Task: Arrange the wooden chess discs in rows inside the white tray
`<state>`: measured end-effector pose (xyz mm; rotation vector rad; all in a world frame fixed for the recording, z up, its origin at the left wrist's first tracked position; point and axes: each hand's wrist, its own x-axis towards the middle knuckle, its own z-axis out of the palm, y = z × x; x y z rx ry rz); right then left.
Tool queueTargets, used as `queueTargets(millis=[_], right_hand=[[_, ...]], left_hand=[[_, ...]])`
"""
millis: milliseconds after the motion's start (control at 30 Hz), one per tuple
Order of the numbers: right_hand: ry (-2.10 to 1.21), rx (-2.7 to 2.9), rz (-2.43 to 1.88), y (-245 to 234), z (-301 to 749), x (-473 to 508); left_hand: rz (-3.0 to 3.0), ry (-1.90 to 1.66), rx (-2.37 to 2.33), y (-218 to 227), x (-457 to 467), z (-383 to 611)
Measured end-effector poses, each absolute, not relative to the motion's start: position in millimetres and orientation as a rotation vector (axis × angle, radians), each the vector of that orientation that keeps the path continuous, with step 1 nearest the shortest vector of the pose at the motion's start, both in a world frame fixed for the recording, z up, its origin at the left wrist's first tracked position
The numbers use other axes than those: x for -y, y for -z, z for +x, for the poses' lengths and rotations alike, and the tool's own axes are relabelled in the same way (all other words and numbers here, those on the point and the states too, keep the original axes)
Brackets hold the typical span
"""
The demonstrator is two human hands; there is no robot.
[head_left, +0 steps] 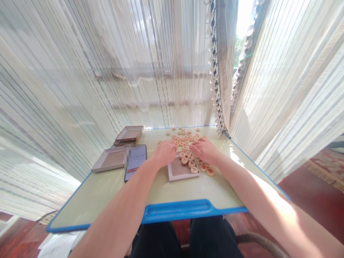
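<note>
On the table (188, 190) — left hand (163, 152), right hand (205, 150) over one tray (178, 172) of six discs (184, 161) — grips unclear.

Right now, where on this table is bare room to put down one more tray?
The widest bare patch is the table's near strip, between the blue rim and the phone, the grey tray and the tray with pieces. The near-right corner is bare. Crowded: the far middle, where loose xiangqi pieces lie at the left hand and right hand.

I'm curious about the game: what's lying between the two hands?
Round wooden game pieces lie between the left hand and right hand, in a shallow tray, shown in the head view.
</note>
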<state>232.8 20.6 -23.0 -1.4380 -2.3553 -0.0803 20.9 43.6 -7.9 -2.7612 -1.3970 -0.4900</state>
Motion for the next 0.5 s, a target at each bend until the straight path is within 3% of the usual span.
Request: queueTargets(millis=[233,500], right_hand=[[0.097,2.486,-1.243,34,232,-31],[0.303,2.329,-1.621,21,240,-24]], left_hand=[[-2.775,0.488,1.263,13,-45,18],[-2.790,0.521,1.242,8,-40,23]])
